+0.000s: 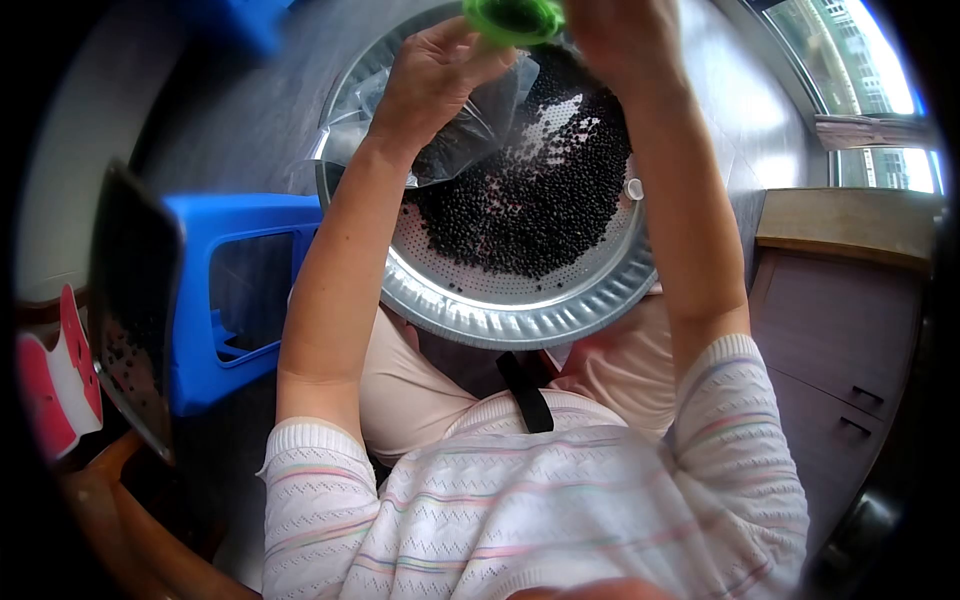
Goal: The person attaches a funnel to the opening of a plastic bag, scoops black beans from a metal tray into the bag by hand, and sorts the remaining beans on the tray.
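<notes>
At the top of the head view, my left hand is closed, its fingers against the underside of a bright green round-rimmed container with a dark inside. Just right of it is my right hand, smeared by motion and partly cut off, so its fingers cannot be made out. Below both hands lies a large round perforated metal tray with a fluted rim. Small black beans are spread across its bottom. A clear plastic bag rests in the tray's left part, under my left hand, with dark contents showing through.
A blue plastic stool stands to the left, beside a dark upright panel. A red and white object is at the far left. Grey cabinets stand on the right below a window. A small white disc sits by the tray's right rim.
</notes>
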Demonstrator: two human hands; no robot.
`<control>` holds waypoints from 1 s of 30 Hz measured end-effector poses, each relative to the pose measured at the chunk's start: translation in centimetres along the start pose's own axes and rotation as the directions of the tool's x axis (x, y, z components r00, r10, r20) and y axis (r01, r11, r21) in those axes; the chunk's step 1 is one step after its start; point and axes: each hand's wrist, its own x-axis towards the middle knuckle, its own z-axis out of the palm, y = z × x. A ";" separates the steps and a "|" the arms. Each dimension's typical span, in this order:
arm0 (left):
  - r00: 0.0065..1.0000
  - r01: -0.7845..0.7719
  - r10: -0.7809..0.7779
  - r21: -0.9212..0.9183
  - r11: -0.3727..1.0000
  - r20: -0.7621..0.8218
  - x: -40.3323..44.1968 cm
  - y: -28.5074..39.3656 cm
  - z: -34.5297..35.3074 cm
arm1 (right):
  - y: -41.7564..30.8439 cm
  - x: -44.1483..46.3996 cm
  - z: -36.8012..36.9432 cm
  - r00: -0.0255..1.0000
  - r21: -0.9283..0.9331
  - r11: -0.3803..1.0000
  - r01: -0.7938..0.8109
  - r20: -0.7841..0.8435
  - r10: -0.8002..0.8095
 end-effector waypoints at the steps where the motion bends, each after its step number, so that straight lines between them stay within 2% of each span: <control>1: 1.000 -0.019 0.020 -0.014 1.000 0.011 0.0 -0.1 0.0 | -0.4 -0.3 -0.4 0.999 0.001 1.000 0.007 0.048 -0.007; 2: 1.000 -0.021 0.021 -0.016 1.000 0.008 0.0 -0.2 -0.1 | -1.3 -0.9 -1.0 1.000 -0.080 0.997 -0.012 -0.007 0.012; 3: 1.000 -0.023 0.023 -0.018 1.000 0.005 0.0 -0.2 -0.1 | -1.9 -1.5 -1.1 0.989 -0.176 0.984 0.015 -0.140 -0.040; 5: 1.000 -0.007 0.008 -0.061 0.998 0.012 -0.1 -0.3 -0.1 | -1.8 -2.0 -3.1 0.953 -0.377 0.922 -0.081 -0.299 -0.039; 7: 0.999 0.026 -0.020 -0.142 0.989 0.043 0.0 -0.3 -0.3 | -0.1 -2.3 -5.1 0.899 -0.496 0.776 -0.389 -0.390 0.202; 8: 0.999 0.025 -0.023 -0.070 0.997 0.039 0.1 -0.5 -0.6 | 0.7 -2.7 -5.6 0.909 -0.491 0.773 -0.402 -0.312 0.275; 10: 0.999 0.031 -0.033 0.078 0.996 0.029 0.0 -0.6 -1.1 | 0.8 -2.9 -5.3 0.928 -0.521 0.769 -0.371 -0.237 0.288; 11: 0.999 -0.010 0.002 0.238 0.971 0.033 -0.2 -0.6 -1.4 | 0.7 -2.8 -5.1 0.936 -0.536 0.767 -0.353 -0.200 0.291; 13: 0.995 -0.095 0.073 0.532 0.841 0.063 -0.4 1.1 -1.4 | 0.4 -2.4 -5.0 0.932 -0.539 0.760 -0.364 -0.209 0.298; 14: 0.993 -0.094 0.110 0.836 0.540 0.040 -1.0 2.7 -1.4 | 0.6 -2.0 -5.4 0.929 -0.525 0.767 -0.370 -0.207 0.307; 17: 0.994 0.051 -0.109 0.954 0.295 -0.019 -1.7 3.8 -2.2 | 0.9 -1.8 -5.9 0.922 -0.486 0.784 -0.387 -0.206 0.327; 21: 0.981 -0.107 0.188 0.941 0.320 0.048 -1.8 3.3 -3.5 | 0.8 -2.0 -5.7 0.923 -0.402 0.832 -0.382 -0.199 0.328; 24: 0.962 -0.164 0.272 0.864 0.476 0.032 -1.5 3.8 -3.5 | 0.7 -1.4 -6.2 0.918 -0.415 0.822 -0.391 -0.245 0.312; 27: 0.979 -0.112 0.206 0.839 0.532 0.000 -1.5 4.7 -3.0 | 0.0 -1.3 -6.3 0.904 -0.403 0.813 -0.419 -0.270 0.332; 30: 0.961 -0.151 0.276 0.807 0.571 -0.015 -1.4 4.5 -2.8 | -0.3 -1.4 -6.4 0.896 -0.380 0.821 -0.426 -0.301 0.326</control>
